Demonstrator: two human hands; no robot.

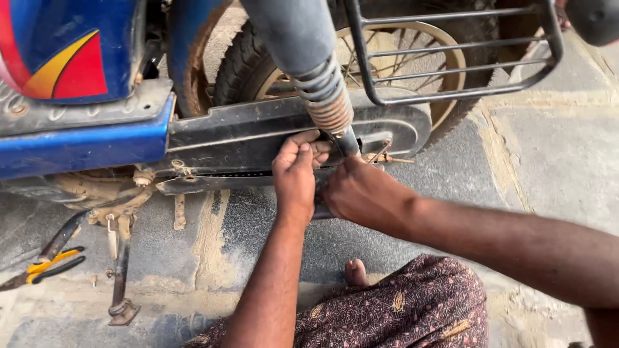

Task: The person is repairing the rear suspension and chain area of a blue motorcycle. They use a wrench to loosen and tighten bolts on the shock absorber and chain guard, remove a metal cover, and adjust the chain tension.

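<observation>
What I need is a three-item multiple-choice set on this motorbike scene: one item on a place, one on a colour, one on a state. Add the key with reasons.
1. Where do the yellow-handled pliers lie?
A. on the paving at lower left
B. on the rear rack
C. in the right hand

2. What colour is the motorbike's side panel?
A. green
B. blue
C. white

3. How do the two hands stand?
A. both resting on the knee
B. one raised in the air
C. both at the black chain cover by the lower shock absorber mount

Key: 1 A, the yellow-handled pliers lie on the ground beside the stand; 2 B, the side panel is blue; 3 C, the left hand and right hand meet at the black chain cover.
</observation>
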